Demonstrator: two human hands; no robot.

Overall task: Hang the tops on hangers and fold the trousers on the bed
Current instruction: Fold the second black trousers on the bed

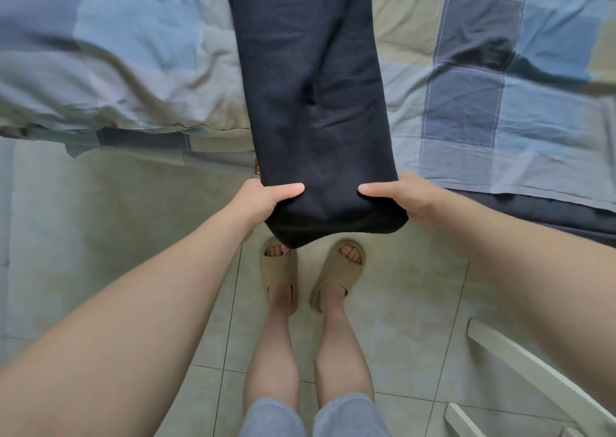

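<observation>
Dark navy trousers (310,80) lie stretched lengthwise across the bed (500,110), running from the top of the view down past the bed's near edge. Their near end hangs over the floor between my hands. My left hand (263,203) grips the left corner of that end, thumb on top of the cloth. My right hand (403,200) grips the right corner the same way, fingers tucked under the fabric. No tops or hangers are in view.
The bed carries a rumpled blue, grey and cream checked quilt (110,70). My feet in beige slides (313,273) stand on the pale tiled floor right below the trousers. A white frame (520,360) juts in at the lower right.
</observation>
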